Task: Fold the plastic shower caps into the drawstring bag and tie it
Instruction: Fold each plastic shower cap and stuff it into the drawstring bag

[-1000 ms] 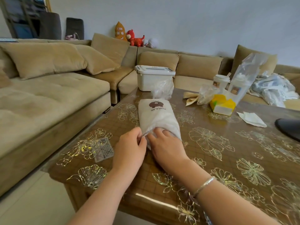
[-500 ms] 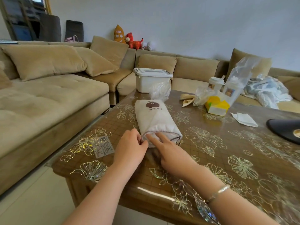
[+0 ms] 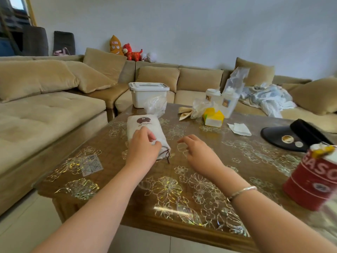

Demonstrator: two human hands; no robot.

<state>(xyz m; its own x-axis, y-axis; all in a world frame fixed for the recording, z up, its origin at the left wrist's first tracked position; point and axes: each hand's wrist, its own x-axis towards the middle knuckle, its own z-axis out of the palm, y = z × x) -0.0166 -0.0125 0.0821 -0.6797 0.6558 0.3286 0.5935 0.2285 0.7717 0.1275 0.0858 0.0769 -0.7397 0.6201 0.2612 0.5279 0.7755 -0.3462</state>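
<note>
While the left hand [image 3: 144, 145] presses the filled drawstring bag [image 3: 145, 132] flat on the tabletop [image 3: 209, 179], the right hand [image 3: 197, 152] hovers spread beside it; advise pinching the dark cord [image 3: 166, 155] ends and tying snugly

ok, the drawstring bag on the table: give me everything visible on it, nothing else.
The drawstring bag is white, soft cloth by its look, stuffed into a plump roll lying flat on the table, its length running away from the camera. A brown round logo with lettering sits near its far end. The near end is its gathered mouth, where a dark cord trails onto the table. The left hand rests on its near half; the right hand hovers apart from it.
</note>
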